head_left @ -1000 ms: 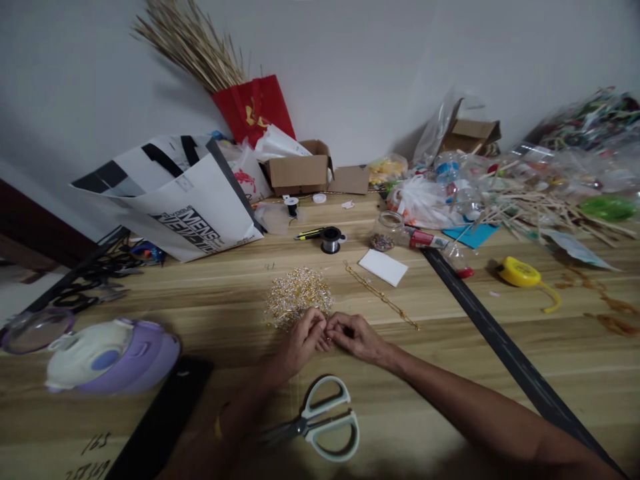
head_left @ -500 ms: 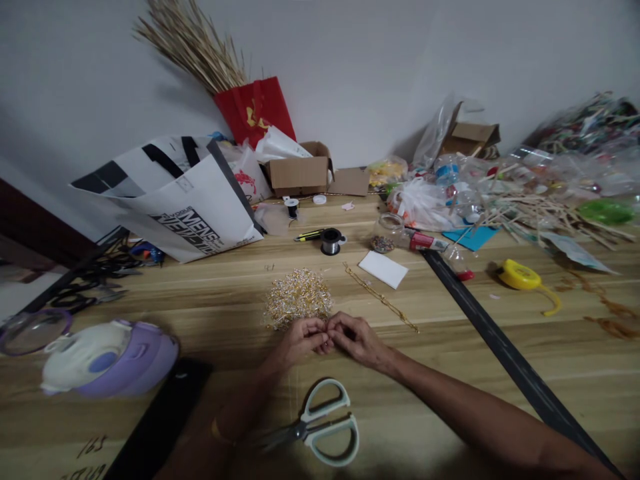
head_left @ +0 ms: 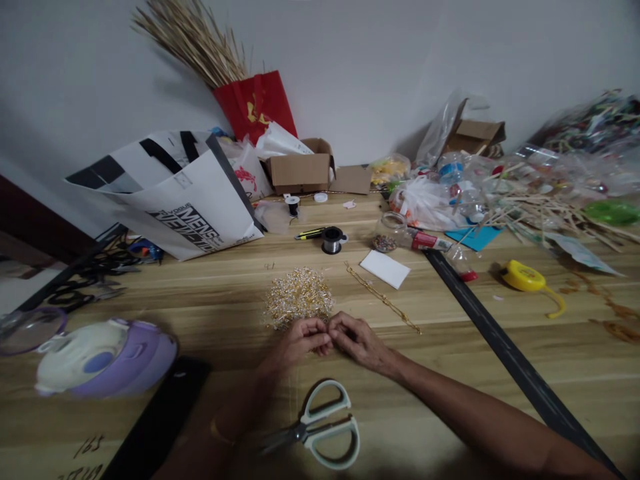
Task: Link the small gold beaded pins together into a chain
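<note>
A heap of clear and gold beads [head_left: 300,295] lies on the wooden table. At its near edge my left hand [head_left: 306,339] is closed, fingertips pinched on something too small to make out. My right hand [head_left: 357,340] touches it from the right, thumb and forefinger pressed together; what they hold is hidden. Below the hands lie scissors [head_left: 320,427] with pale handles, blades pointing left. A gold chain [head_left: 383,298] stretches across the table to the right of the heap, beside a white card [head_left: 385,269].
Behind stand a wire spool [head_left: 331,241], a jar of beads [head_left: 389,233], a cutter [head_left: 310,234] and a cardboard box [head_left: 300,173]. A purple-and-white container [head_left: 113,358] is at left, a yellow tape measure [head_left: 523,275] at right. Plastic bottles and sticks crowd the back right.
The view has shifted very slightly. Both hands stay pinched together in the same place by the bead heap.
</note>
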